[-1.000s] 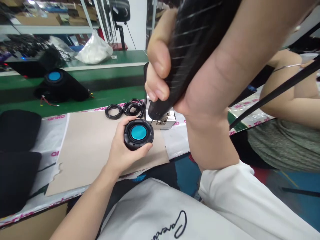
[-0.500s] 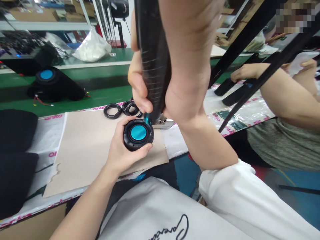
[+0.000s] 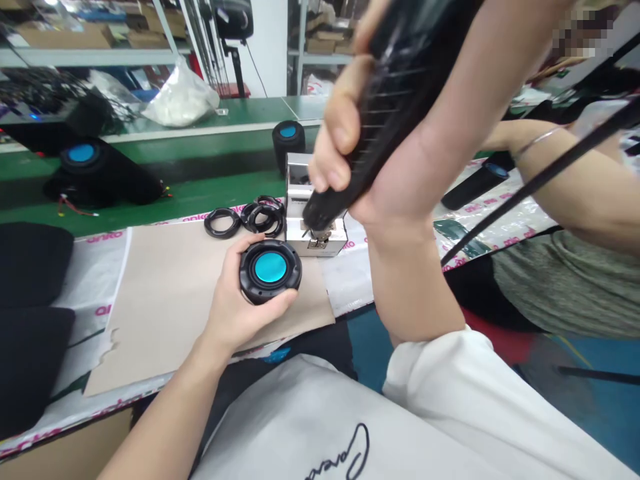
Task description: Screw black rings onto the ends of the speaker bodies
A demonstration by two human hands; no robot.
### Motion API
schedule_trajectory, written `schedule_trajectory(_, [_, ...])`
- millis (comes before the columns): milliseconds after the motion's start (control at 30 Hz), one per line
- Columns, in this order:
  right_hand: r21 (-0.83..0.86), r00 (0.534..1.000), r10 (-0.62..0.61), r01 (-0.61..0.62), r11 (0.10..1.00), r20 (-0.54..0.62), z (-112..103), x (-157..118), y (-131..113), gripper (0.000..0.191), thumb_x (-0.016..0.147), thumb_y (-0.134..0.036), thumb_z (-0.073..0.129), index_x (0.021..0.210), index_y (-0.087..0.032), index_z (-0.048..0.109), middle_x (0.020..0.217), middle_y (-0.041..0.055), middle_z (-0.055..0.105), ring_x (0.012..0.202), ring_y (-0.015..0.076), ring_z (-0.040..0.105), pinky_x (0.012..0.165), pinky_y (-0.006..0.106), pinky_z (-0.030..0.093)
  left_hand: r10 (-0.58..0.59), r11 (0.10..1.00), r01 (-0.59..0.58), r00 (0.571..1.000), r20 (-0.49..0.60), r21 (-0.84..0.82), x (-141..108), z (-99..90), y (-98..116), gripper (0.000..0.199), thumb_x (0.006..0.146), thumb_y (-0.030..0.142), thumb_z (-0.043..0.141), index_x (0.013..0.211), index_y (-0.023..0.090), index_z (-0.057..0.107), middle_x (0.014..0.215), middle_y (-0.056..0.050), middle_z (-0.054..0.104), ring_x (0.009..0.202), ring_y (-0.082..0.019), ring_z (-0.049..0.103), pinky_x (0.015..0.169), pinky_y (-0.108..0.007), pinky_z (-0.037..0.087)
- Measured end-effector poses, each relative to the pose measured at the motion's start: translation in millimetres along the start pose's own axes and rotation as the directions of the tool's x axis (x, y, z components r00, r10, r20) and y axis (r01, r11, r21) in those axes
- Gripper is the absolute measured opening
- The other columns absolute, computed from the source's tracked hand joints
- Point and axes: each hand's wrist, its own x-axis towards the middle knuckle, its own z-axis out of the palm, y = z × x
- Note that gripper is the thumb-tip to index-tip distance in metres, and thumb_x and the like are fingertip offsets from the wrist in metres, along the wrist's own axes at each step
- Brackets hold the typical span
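My left hand [image 3: 235, 297] is closed around a round black speaker [image 3: 271, 267] with a blue centre and a black ring rim, above the beige cardboard [image 3: 165, 287]. Gripped in my right hand [image 3: 385, 160] is a black electric screwdriver [image 3: 373, 127], slanting down to the left. Its tip end meets the front of a small white metal box, apparently a screw feeder [image 3: 325, 248]; the bit itself is hard to make out. Several loose black rings [image 3: 223, 223] lie just behind the speaker.
Black cylindrical speaker bodies with blue ends stand on the green bench, one at left [image 3: 107, 170] and one behind the box [image 3: 289, 143]. Black padded pieces [image 3: 35, 267] lie at far left. A co-worker's arm [image 3: 560, 180] and a black strap [image 3: 540, 180] are at right.
The screwdriver has moved from the speaker's rim to the right, onto the white box, and now tilts more. My left hand keeps its hold on the speaker, nearly in place.
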Motion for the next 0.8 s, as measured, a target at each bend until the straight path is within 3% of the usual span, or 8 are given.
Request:
schedule_trajectory(67, [0.023, 0.985, -0.116, 0.120, 0.992, -0.129, -11.2, 4.5, 17.8, 0.068, 0.085, -0.097, 0.051, 0.091, -0.029, 0.046, 0.060, -0.0076, 0.044, 0.045, 0.0120, 0.042, 0.042, 0.028, 0.040, -0.003, 1.000, 0.003, 1.000, 0.004, -0.010, -0.6, -0.3, -1.0, 0.078, 0.074, 0.045, 0.092, 0.140, 0.024, 0.056, 0.136, -0.012, 0.071, 0.125, -0.032, 0.073, 0.106, -0.044, 0.062])
schedule_trajectory(133, [-0.009, 0.910, -0.216, 0.228, 0.974, -0.355, -22.0, 10.2, 45.3, 0.062, 0.084, -0.089, 0.066, 0.087, -0.029, 0.051, 0.054, -0.0076, 0.040, 0.040, 0.0116, 0.036, 0.036, 0.030, 0.029, -0.004, 1.000, 0.004, 1.000, 0.006, -0.018, -0.8, -0.8, -2.3, 0.078, 0.075, 0.046, 0.092, 0.140, 0.023, 0.056, 0.137, -0.012, 0.070, 0.126, -0.032, 0.073, 0.107, -0.044, 0.062])
schedule_trajectory(200, [-0.022, 0.919, -0.177, 0.181, 0.983, -0.352, -30.4, 14.2, 72.6, 0.074, 0.068, -0.099, 0.071, 0.081, -0.028, 0.051, 0.048, -0.0078, 0.043, 0.036, 0.0123, 0.038, 0.033, 0.032, 0.024, -0.003, 1.000, 0.003, 1.000, 0.006, -0.020, -0.5, -1.3, -3.6, 0.079, 0.075, 0.047, 0.092, 0.141, 0.023, 0.056, 0.138, -0.013, 0.070, 0.127, -0.032, 0.073, 0.109, -0.044, 0.061])
schedule_trajectory(333, [-0.039, 0.922, -0.180, 0.178, 0.983, -0.342, -36.7, 10.9, 99.6, 0.076, 0.073, -0.102, 0.063, 0.088, -0.028, 0.050, 0.052, -0.0085, 0.047, 0.038, 0.0113, 0.043, 0.037, 0.028, 0.028, 0.013, 1.000, -0.013, 1.000, -0.002, -0.009, 0.3, -1.8, -5.2, 0.081, 0.075, 0.049, 0.093, 0.142, 0.022, 0.056, 0.140, -0.013, 0.070, 0.129, -0.033, 0.072, 0.112, -0.046, 0.059])
schedule_trajectory(533, [0.034, 0.968, -0.014, 0.023, 0.999, -0.249, -37.2, -4.3, 92.2, 0.067, 0.084, -0.094, 0.062, 0.085, -0.028, 0.049, 0.053, -0.0068, 0.051, 0.037, 0.0132, 0.044, 0.035, 0.030, 0.028, -0.015, 0.999, 0.015, 1.000, 0.000, -0.038, 0.1, -1.1, -3.3, 0.080, 0.074, 0.046, 0.093, 0.140, 0.023, 0.056, 0.136, -0.012, 0.071, 0.124, -0.031, 0.074, 0.105, -0.042, 0.062])
schedule_trajectory(600, [0.061, 0.961, -0.052, 0.071, 0.996, -0.271, -39.4, -4.6, 80.4, 0.067, 0.083, -0.094, 0.063, 0.085, -0.028, 0.051, 0.053, -0.0058, 0.050, 0.037, 0.0145, 0.043, 0.034, 0.032, 0.028, -0.019, 0.998, 0.019, 1.000, 0.011, -0.053, 0.3, -1.0, -2.4, 0.080, 0.073, 0.045, 0.093, 0.139, 0.023, 0.056, 0.135, -0.012, 0.072, 0.122, -0.030, 0.075, 0.103, -0.041, 0.063])
schedule_trajectory(700, [0.012, 0.930, -0.215, 0.229, 0.973, -0.298, -42.1, 0.3, 62.5, 0.058, 0.082, -0.086, 0.072, 0.086, -0.030, 0.056, 0.058, -0.0037, 0.050, 0.044, 0.0169, 0.048, 0.037, 0.037, 0.035, -0.008, 0.998, 0.009, 1.000, 0.009, -0.069, 0.9, -0.8, -1.4, 0.079, 0.072, 0.043, 0.093, 0.139, 0.023, 0.056, 0.134, -0.011, 0.072, 0.121, -0.029, 0.075, 0.103, -0.040, 0.062])
schedule_trajectory(800, [-0.071, 0.912, -0.291, 0.283, 0.956, -0.287, -41.0, 5.9, 64.0, 0.063, 0.077, -0.089, 0.076, 0.090, -0.031, 0.056, 0.059, -0.0053, 0.050, 0.045, 0.0147, 0.048, 0.038, 0.036, 0.036, -0.001, 0.997, 0.000, 1.000, -0.008, -0.072, 0.7, -0.2, -0.8, 0.077, 0.073, 0.042, 0.093, 0.139, 0.022, 0.057, 0.133, -0.009, 0.073, 0.120, -0.028, 0.076, 0.102, -0.038, 0.062])
